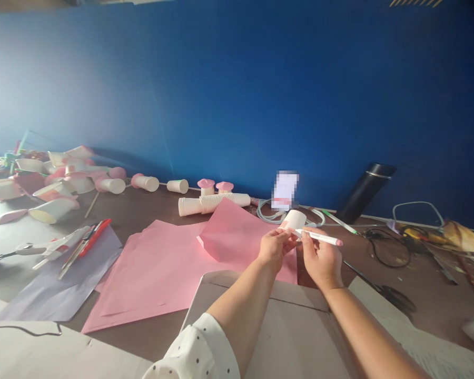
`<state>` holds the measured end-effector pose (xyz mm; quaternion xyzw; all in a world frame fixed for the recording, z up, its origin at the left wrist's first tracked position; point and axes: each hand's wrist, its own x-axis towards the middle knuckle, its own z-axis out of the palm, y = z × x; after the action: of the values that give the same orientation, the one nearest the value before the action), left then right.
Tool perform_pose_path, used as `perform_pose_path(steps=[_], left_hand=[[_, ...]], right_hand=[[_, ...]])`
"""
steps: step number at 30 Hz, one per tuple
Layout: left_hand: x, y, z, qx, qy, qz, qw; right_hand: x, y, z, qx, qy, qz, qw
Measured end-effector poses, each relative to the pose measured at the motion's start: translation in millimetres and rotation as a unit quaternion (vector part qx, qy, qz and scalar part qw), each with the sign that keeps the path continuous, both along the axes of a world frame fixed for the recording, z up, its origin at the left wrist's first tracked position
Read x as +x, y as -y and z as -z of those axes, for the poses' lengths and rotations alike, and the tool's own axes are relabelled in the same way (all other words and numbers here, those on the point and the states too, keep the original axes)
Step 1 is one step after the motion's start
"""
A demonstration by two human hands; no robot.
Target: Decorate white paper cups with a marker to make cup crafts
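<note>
My left hand [275,248] is closed around the lower part of a small white paper cup [296,218], which tilts away from me and shows a pinkish patch low on its side. In my right hand [323,259], a white marker [322,237] with a pink end is pinched between the fingers. The pink end points right, and the other end reaches the cup beside my left fingertips. Whether the tip touches the cup is too small to tell. Beneath and left of my hands lie large sheets of pink paper [158,273], one with a raised, curled edge.
A stack of paper cups [217,203] lies behind the paper, near two pink-topped cups [206,185]. A phone [284,192], white cable and black bottle [365,193] stand by the blue wall. Left are a red cutter [92,239], scissors [35,248] and piled cups; black scissors [395,299] lie right.
</note>
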<state>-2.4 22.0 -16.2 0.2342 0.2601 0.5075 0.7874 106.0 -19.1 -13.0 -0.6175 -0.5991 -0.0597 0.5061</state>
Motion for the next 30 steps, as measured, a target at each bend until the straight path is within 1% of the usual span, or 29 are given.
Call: perform_pose_path(steps=[8, 14, 24, 30], left_hand=[[-0.4, 0.8, -3.2, -0.011, 0.002, 0.002, 1.000], [-0.1, -0.7, -0.2, -0.008, -0.001, -0.001, 1.000], [0.5, -0.4, -0.4, -0.006, 0.001, -0.009, 1.000], [0.5, -0.3, -1.1, -0.005, 0.005, -0.011, 1.000]], right_hand=[[2.3, -1.5, 1.8, 0.005, 0.009, 0.000, 1.000], [0.9, 0.6, -0.3, -0.003, -0.002, -0.011, 1.000], [1.6, 0.5, 0.2, -0.003, 0.033, -0.002, 0.999], [1.4, 1.0, 0.8, -0.010, 0.013, -0.013, 1.000]])
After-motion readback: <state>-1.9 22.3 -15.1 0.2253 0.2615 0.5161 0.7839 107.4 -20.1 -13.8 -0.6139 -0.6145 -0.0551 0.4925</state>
